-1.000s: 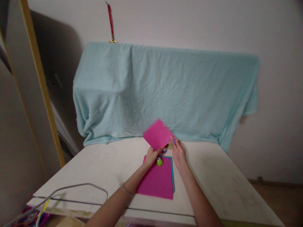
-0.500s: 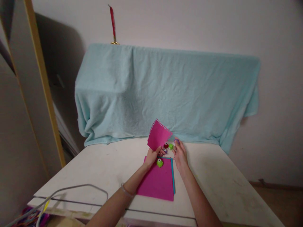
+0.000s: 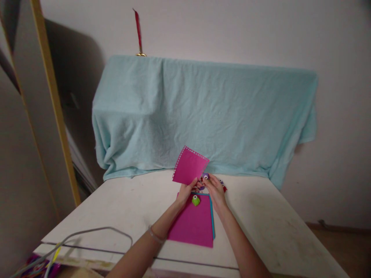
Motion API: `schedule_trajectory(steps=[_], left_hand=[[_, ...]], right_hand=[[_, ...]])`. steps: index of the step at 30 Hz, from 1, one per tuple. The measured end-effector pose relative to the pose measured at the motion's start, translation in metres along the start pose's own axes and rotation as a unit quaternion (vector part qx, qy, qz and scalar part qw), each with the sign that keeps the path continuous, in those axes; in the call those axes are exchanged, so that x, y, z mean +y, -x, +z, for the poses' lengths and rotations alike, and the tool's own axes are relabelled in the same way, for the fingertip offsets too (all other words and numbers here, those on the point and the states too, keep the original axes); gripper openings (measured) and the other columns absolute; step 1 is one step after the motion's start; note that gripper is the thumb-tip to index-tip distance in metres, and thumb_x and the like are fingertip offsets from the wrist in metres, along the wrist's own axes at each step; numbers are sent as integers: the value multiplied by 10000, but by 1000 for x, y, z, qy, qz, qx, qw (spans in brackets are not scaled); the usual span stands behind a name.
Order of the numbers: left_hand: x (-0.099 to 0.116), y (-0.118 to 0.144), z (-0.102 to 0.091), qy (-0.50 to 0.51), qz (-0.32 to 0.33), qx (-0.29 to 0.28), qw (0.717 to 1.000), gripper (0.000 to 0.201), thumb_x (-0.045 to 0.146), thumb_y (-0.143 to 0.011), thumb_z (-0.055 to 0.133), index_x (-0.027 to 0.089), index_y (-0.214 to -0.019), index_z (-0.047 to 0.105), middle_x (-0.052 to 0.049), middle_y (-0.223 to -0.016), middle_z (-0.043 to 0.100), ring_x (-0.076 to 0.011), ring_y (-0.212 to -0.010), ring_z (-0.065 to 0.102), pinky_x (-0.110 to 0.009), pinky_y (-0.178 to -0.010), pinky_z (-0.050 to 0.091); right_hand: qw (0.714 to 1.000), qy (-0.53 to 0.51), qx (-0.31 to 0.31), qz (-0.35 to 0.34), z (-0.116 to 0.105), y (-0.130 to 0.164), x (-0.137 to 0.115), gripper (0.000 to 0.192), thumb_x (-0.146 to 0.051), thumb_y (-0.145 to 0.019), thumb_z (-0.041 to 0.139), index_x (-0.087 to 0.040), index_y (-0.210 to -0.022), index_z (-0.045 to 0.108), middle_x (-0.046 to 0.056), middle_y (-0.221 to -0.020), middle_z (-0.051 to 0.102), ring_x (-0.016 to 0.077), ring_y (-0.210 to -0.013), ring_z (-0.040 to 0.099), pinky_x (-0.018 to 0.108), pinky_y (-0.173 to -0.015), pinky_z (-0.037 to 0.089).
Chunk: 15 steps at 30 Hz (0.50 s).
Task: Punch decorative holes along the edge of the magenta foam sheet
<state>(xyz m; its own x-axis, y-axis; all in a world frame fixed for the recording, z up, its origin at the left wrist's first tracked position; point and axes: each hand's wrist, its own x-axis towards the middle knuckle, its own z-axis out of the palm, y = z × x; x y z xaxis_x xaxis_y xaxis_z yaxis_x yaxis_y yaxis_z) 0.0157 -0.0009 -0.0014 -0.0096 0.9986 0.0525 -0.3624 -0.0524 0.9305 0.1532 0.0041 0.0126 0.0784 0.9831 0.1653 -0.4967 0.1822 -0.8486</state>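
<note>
My left hand (image 3: 186,193) is closed on the lower edge of a magenta sheet of paper (image 3: 189,166) that has white marks or notches along two edges. My right hand (image 3: 217,193) pinches a small purple piece with a white eye (image 3: 205,176), close to the sheet's lower right corner. Below the hands, a green piece with an eye (image 3: 196,200) rests on a larger magenta sheet (image 3: 191,229), with a blue sheet (image 3: 212,218) showing beneath its right edge. A red piece (image 3: 224,188) lies beyond my right hand. Other small pieces are partly hidden between the hands.
The white table (image 3: 139,208) ends at a light blue towel (image 3: 208,116) draped along the back. A grey cable (image 3: 95,229) crosses the table's front left. On the wall hangs a red ribbon (image 3: 138,31).
My right hand has moved left with the purple piece, up to the sheet's corner. My left hand has tilted the paper slightly left. The red piece now shows right of my right hand.
</note>
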Motion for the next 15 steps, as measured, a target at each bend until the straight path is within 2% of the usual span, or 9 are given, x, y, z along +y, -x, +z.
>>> schedule_trajectory(steps=[6,15], left_hand=[[-1,-1,-1,9,1,-4,1000,583,657,-678,788,107,-862,735,-154,-849,745,-213,-709,694,-319,-658,541],[7,4,3,4,-3,15,1000,617,693,-636,794,107,-819,739,-160,-830,743,-212,-693,690,-324,-680,546]], right_hand=[[999,-5,-33,9,4,3,-5,456,-273,-675,872,-200,-1099,720,59,-1066,765,192,-918,707,317,-862,550],[999,-17,-43,22,5,5,-7,473,-258,-653,882,-209,-1096,721,47,-1047,767,192,-896,709,319,-864,549]])
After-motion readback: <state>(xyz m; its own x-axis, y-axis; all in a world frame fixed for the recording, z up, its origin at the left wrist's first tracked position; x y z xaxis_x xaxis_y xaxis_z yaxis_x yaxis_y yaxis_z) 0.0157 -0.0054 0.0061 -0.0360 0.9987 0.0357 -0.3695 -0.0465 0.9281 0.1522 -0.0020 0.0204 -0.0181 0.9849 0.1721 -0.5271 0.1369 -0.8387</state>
